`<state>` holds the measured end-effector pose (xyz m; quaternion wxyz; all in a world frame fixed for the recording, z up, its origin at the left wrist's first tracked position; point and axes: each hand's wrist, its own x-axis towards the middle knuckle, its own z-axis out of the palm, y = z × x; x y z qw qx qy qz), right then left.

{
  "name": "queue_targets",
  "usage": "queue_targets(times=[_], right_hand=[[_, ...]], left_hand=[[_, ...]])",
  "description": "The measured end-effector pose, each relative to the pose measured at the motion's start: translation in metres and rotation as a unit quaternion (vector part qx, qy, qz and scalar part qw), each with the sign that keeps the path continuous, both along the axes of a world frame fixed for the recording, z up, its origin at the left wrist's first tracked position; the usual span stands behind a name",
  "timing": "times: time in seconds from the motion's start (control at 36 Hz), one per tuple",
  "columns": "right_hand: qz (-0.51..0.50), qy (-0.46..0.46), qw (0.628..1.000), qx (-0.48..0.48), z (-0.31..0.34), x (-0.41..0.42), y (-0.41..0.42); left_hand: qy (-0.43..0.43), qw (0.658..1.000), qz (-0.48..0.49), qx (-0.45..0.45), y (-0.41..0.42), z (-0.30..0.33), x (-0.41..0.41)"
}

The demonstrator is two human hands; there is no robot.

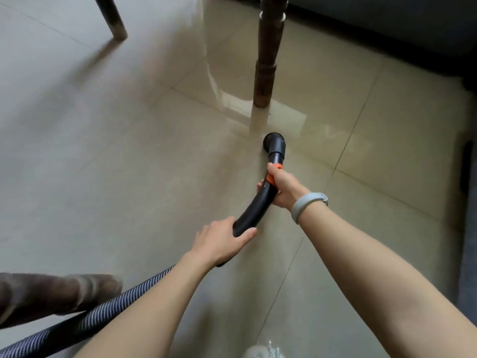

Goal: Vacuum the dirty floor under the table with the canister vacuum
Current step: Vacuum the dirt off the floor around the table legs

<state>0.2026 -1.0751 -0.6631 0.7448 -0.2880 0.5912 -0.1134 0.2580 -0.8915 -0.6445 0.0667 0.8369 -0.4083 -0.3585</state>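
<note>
A black curved vacuum wand (254,206) with an orange collar (271,177) ends in a round black nozzle (274,142) that rests on the beige tiled floor (144,177). My right hand (282,187) grips the wand at the orange collar, a grey band on its wrist. My left hand (223,240) grips the wand's lower end, where the striped ribbed hose (85,321) joins and runs off to the lower left. The nozzle sits just in front of a dark wooden table leg (265,68) with a pale foot. The canister is out of view.
A second furniture leg (113,19) stands at the upper left. Another blurred wooden leg (51,295) lies close at the lower left beside the hose. Dark furniture (400,29) fills the upper right, and a dark edge (467,164) runs down the right side.
</note>
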Motion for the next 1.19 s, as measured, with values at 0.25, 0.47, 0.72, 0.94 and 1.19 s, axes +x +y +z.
queue_targets(times=[0.25, 0.47, 0.72, 0.94, 1.19], right_hand=[[0.030, 0.015, 0.999, -0.022, 0.001, 0.017, -0.062], [0.037, 0.002, 0.999, -0.038, 0.002, 0.050, -0.083], [0.003, 0.014, 0.998, -0.055, 0.002, 0.032, -0.110], [-0.123, 0.082, 0.985, -0.092, -0.009, -0.029, -0.089], [-0.144, 0.048, 0.985, -0.087, -0.006, -0.040, -0.079]], left_hand=[[0.003, 0.998, 0.061, -0.031, -0.054, -0.005, 0.001], [-0.021, 0.996, 0.077, -0.033, -0.080, -0.007, 0.025], [-0.006, 0.998, 0.023, -0.050, -0.110, -0.002, 0.021], [0.082, 0.993, -0.077, -0.038, -0.103, -0.004, 0.003], [0.067, 0.993, -0.079, -0.053, -0.096, -0.003, -0.005]])
